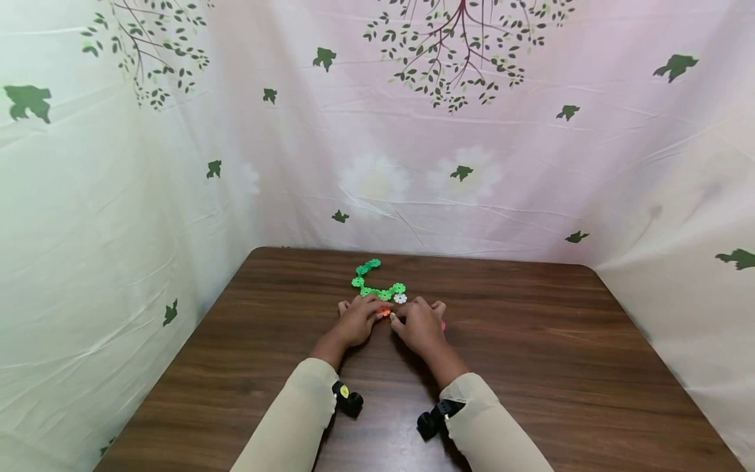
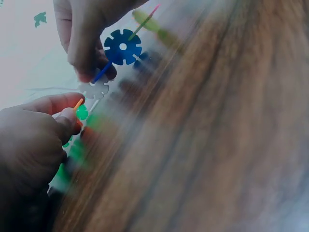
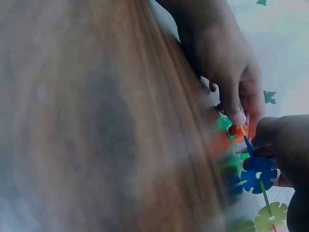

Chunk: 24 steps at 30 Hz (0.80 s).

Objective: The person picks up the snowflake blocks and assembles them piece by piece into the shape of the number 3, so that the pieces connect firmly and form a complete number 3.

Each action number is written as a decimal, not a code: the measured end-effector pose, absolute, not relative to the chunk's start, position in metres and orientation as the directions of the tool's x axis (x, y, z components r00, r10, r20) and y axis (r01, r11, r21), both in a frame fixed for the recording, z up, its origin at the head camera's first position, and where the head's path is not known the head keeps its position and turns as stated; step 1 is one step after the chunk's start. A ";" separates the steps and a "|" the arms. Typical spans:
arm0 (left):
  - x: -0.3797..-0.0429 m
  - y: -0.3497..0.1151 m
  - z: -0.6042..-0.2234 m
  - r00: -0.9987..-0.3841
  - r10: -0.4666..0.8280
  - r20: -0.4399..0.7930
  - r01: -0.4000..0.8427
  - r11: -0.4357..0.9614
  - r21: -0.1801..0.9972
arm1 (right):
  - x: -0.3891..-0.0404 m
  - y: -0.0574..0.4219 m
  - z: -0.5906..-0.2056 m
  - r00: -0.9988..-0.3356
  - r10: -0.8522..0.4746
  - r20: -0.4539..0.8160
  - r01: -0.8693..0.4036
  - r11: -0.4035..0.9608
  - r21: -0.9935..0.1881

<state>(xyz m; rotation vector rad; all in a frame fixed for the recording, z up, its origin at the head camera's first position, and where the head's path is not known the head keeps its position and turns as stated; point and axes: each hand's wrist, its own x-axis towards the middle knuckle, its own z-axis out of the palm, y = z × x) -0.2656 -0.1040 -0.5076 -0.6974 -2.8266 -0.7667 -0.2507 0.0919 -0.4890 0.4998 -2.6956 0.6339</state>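
Observation:
Between the thumb and fingers of my left hand (image 1: pixel 356 321) is an orange flower-shaped interlocking disc (image 1: pixel 385 313), seen edge-on in the left wrist view. My right hand (image 1: pixel 421 326) faces it and pinches a blue interlocking disc (image 3: pixel 247 143), its edge right at the orange one. From this blue disc a short chain runs on: another blue disc (image 2: pixel 123 47), a yellow-green disc (image 3: pixel 271 216) and a pink disc (image 1: pixel 443 325), mostly hidden by the right hand in the head view. Just beyond the fingertips lies a white disc (image 1: pixel 400 297).
A curved chain of several green discs (image 1: pixel 358 282) lies on the brown wooden table (image 1: pixel 531 354), beyond the hands. Fabric with printed leaves and birds (image 1: pixel 377 131) hangs behind the table and along both sides. Each wrist wears a small black camera (image 1: pixel 352 403).

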 end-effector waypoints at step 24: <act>-0.260 -0.102 -0.508 -0.868 0.409 0.281 0.496 0.740 0.454 | -0.253 0.097 -0.499 -0.818 -0.327 0.473 -0.501 0.808 -0.309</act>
